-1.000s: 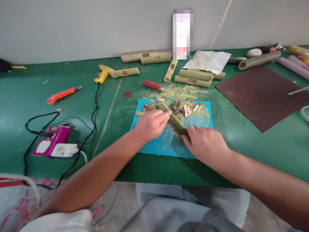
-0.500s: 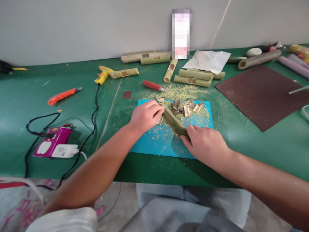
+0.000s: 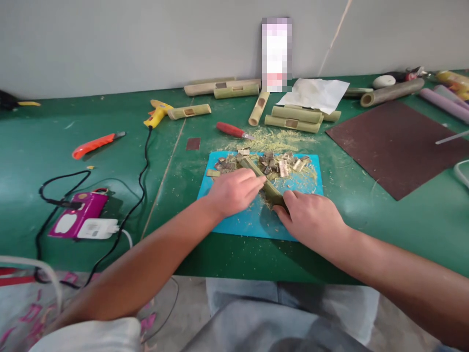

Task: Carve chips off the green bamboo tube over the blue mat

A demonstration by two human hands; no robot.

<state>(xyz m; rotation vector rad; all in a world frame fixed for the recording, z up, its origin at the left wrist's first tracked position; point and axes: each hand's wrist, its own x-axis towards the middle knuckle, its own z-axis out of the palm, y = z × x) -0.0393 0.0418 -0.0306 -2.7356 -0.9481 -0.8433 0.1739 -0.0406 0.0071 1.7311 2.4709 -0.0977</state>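
Left hand (image 3: 234, 191): fingers closed on bamboo tube (image 3: 264, 182), mid-length
Right hand (image 3: 311, 217): gripping its near end
Done: chips (image 3: 282, 165) piled on blue mat (image 3: 234, 222)
Left: tube still being worked

Craft workshop: green bench (image 3: 44, 146), glue gun (image 3: 157, 112), utility knife (image 3: 95, 143), cut bamboo tubes (image 3: 293, 119) (shavings everywhere).

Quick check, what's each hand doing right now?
Left hand: fingers curled, pressed on the bamboo piece; any tool in it is hidden.
Right hand: closed on the bamboo piece's near end.
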